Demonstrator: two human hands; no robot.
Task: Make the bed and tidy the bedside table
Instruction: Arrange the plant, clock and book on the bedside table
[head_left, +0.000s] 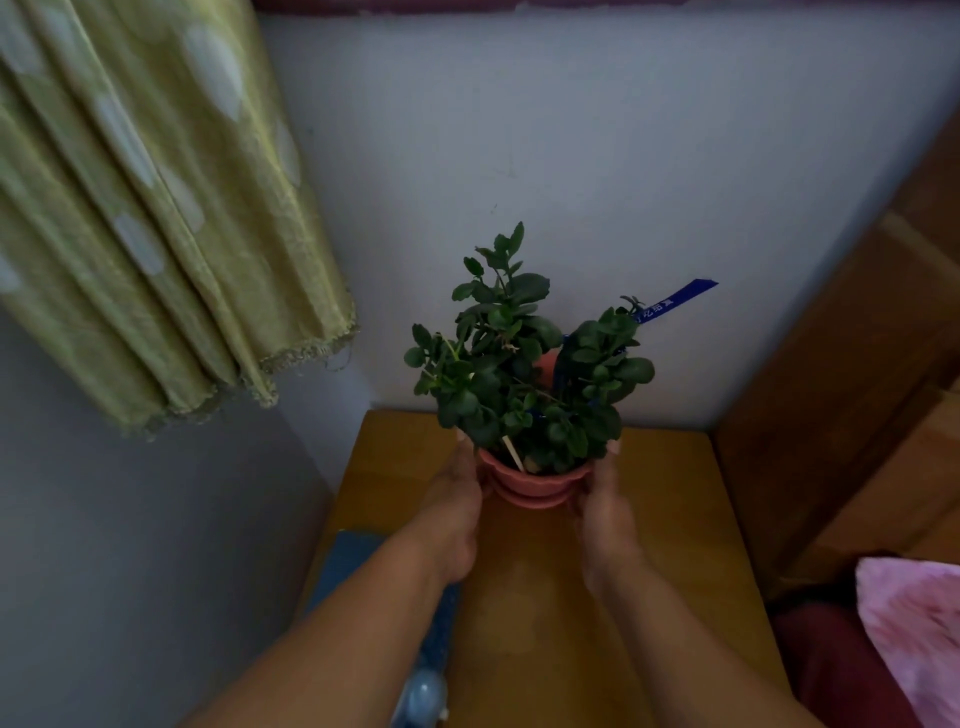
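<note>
- The left hand (457, 499) clasps the left side of the pink flower pot (530, 480), thumb lying up along the rim; its fingers pass behind the pot and are hidden
- The right hand (602, 509) clasps the opposite side in the same way, thumb up beside the rim; so the pot sits squarely between the two palms, grasped from both flanks
- The pot stands upright on a matching saucer, over the rear half of the bedside table (675, 519), close to the wall (571, 156); whether the saucer touches the tabletop or hangs just above it cannot be told
- A leafy green plant (519, 374) rises from the pot well above both hands; a pale wooden stick (513, 453) leans in the soil near the front rim; a blue ribbon (680, 293) with white lettering juts up and to the right from among the leaves
- A green curtain (156, 234) with pale spots hangs at the left; a wooden headboard (857, 389) stands just right of the table
- A pink cloth (919, 623) lies on dark red bedding (831, 665) at the lower right; a blue object (426, 691), blurred, shows under the left forearm at the table's left edge
</note>
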